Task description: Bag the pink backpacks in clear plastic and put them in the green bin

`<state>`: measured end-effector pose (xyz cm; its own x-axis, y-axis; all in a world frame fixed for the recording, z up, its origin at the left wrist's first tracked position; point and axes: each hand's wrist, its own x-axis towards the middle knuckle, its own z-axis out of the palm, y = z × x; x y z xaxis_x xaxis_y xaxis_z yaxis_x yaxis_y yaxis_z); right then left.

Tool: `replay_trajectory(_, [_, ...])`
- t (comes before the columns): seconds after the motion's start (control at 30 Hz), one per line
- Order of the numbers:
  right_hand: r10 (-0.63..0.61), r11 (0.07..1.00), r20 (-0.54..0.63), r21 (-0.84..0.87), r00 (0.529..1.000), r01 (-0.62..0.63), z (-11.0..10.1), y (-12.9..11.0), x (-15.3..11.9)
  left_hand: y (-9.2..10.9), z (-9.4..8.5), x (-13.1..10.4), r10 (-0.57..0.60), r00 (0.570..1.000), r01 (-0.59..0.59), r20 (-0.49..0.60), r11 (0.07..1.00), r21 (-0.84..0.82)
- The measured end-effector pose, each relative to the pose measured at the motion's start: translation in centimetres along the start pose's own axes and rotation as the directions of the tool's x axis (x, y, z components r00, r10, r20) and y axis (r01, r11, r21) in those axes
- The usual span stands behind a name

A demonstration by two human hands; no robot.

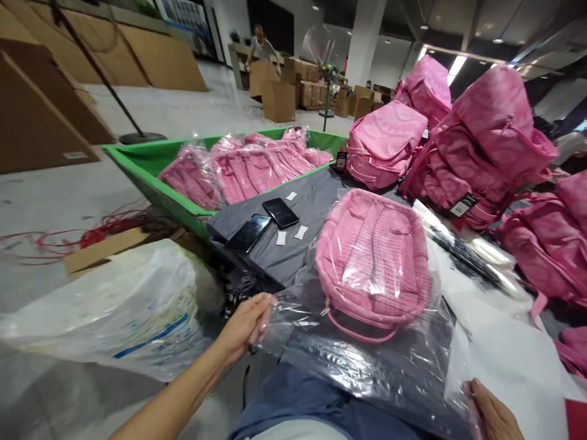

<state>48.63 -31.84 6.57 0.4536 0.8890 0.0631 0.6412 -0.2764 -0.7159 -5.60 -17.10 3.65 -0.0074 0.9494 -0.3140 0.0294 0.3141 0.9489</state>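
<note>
A: Near edge?
B: Left hand (245,324) pinches the bag (367,360) mouth at the table (293,256) corner; right hand (493,415) grips its other side, low right.
A: Inside?
B: A pink backpack (373,263), flat on the table.
A: Farther?
B: Two phones (263,223), then a green bin (142,165) of bagged packs (243,168).

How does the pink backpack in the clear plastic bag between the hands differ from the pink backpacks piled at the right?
The pink backpack in the clear plastic bag lies flat and alone on the grey-covered table; the unwrapped pink backpacks piled at right are stacked, leaning on each other. The bagged one is wrapped and held at the bag's open end by both hands; the piled ones are bare, showing hang tags. Both are pink.
</note>
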Motion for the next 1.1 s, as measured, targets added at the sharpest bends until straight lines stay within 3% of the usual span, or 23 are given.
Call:
replay_trajectory(0.07, [-0.053,0.996,-0.099,-0.070,0.994,0.046,-0.1,0.6,-1.5,-0.8,-1.7,0.5,0.121,0.993,-0.122,0.017,0.987,0.106])
replay_trajectory(0.1, [-0.158,0.981,-0.171,-0.137,0.972,0.136,0.0,0.9,-2.4,-1.2,-2.7,0.8,0.260,0.966,-0.253,0.005,0.936,0.246])
replay_trajectory(0.13, [-0.314,0.937,-0.216,-0.228,0.924,0.265,0.0,1.1,-3.2,-1.7,-3.7,0.9,0.437,0.899,-0.404,0.015,0.816,0.413])
replay_trajectory(0.17, [-0.493,0.849,-0.214,-0.332,0.843,0.412,0.0,1.2,-4.0,-2.1,-4.6,1.0,0.615,0.785,-0.540,0.075,0.621,0.568])
replay_trajectory(0.2, [-0.650,0.727,-0.163,-0.418,0.742,0.545,0.0,1.2,-4.6,-2.5,-5.3,1.0,0.746,0.638,-0.639,0.190,0.377,0.670])
replay_trajectory(0.23, [-0.758,0.605,-0.087,-0.466,0.647,0.646,-0.1,1.1,-5.1,-2.7,-5.8,0.9,0.811,0.487,-0.696,0.324,0.137,0.705])
replay_trajectory(0.27, [-0.811,0.520,-0.018,-0.480,0.585,0.706,-0.2,0.7,-5.3,-2.8,-6.0,0.6,0.821,0.362,-0.724,0.441,-0.050,0.687])
replay_trajectory(0.3, [-0.829,0.484,0.027,-0.466,0.558,0.741,-0.4,0.2,-5.4,-2.8,-6.0,0.3,0.806,0.280,-0.746,0.522,-0.160,0.647])
replay_trajectory(0.33, [-0.824,0.495,0.045,-0.426,0.565,0.757,-0.6,-0.3,-5.3,-2.6,-5.8,0.0,0.790,0.249,-0.770,0.561,-0.190,0.609])
replay_trajectory(0.37, [-0.796,0.550,0.044,-0.362,0.604,0.752,-0.7,-1.0,-5.1,-2.4,-5.5,-0.3,0.780,0.266,-0.797,0.566,-0.151,0.584])
replay_trajectory(0.4, [-0.746,0.631,0.035,-0.280,0.665,0.723,-0.8,-1.6,-4.9,-2.1,-5.2,-0.6,0.776,0.318,-0.821,0.545,-0.062,0.567])
replay_trajectory(0.5, [-0.501,0.866,-0.002,-0.004,0.866,0.501,-0.5,-3.0,-4.3,-1.3,-4.6,-0.9,0.735,0.525,-0.817,0.428,0.294,0.497])
replay_trajectory(0.57, [-0.325,0.929,-0.095,0.154,0.941,0.337,0.5,-3.6,-4.1,-0.8,-4.4,-0.7,0.679,0.672,-0.721,0.294,0.512,0.466])
replay_trajectory(0.63, [-0.176,0.930,-0.222,0.283,0.959,0.236,2.0,-4.4,-3.9,-0.2,-4.0,-0.5,0.594,0.794,-0.581,0.124,0.685,0.440])
replay_trajectory(0.7, [-0.051,0.915,-0.362,0.356,0.931,0.188,3.7,-5.7,-3.4,0.6,-3.3,-0.1,0.511,0.859,-0.463,-0.033,0.802,0.379])
replay_trajectory(0.73, [-0.001,0.916,-0.421,0.362,0.907,0.170,4.4,-6.5,-3.0,1.1,-2.8,0.1,0.483,0.870,-0.427,-0.103,0.840,0.334])
replay_trajectory(0.8, [0.065,0.932,-0.478,0.343,0.876,0.118,5.6,-8.1,-1.9,2.2,-1.7,0.9,0.441,0.873,-0.388,-0.211,0.887,0.249])
replay_trajectory(0.9, [0.131,0.937,-0.375,0.348,0.918,0.009,6.5,-9.7,-0.1,3.6,-0.3,2.5,0.373,0.905,-0.334,-0.204,0.921,0.200])
replay_trajectory(0.97, [0.151,0.928,-0.290,0.372,0.945,-0.034,6.7,-10.0,0.6,4.5,0.5,3.2,0.454,0.871,-0.378,-0.189,0.863,0.335])
replay_trajectory(1.0, [0.151,0.926,-0.274,0.376,0.950,-0.039,6.7,-10.1,0.7,4.9,1.0,3.3,0.557,0.807,-0.434,-0.197,0.784,0.443])
replay_trajectory(1.07, [0.140,0.928,-0.282,0.371,0.949,-0.026,6.7,-10.0,0.7,5.8,2.5,2.8,0.802,0.583,-0.558,-0.131,0.512,0.653])
replay_trajectory(1.1, [0.136,0.927,-0.292,0.376,0.947,-0.017,6.7,-9.9,0.6,6.3,3.5,2.4,0.882,0.470,-0.614,-0.028,0.349,0.708])
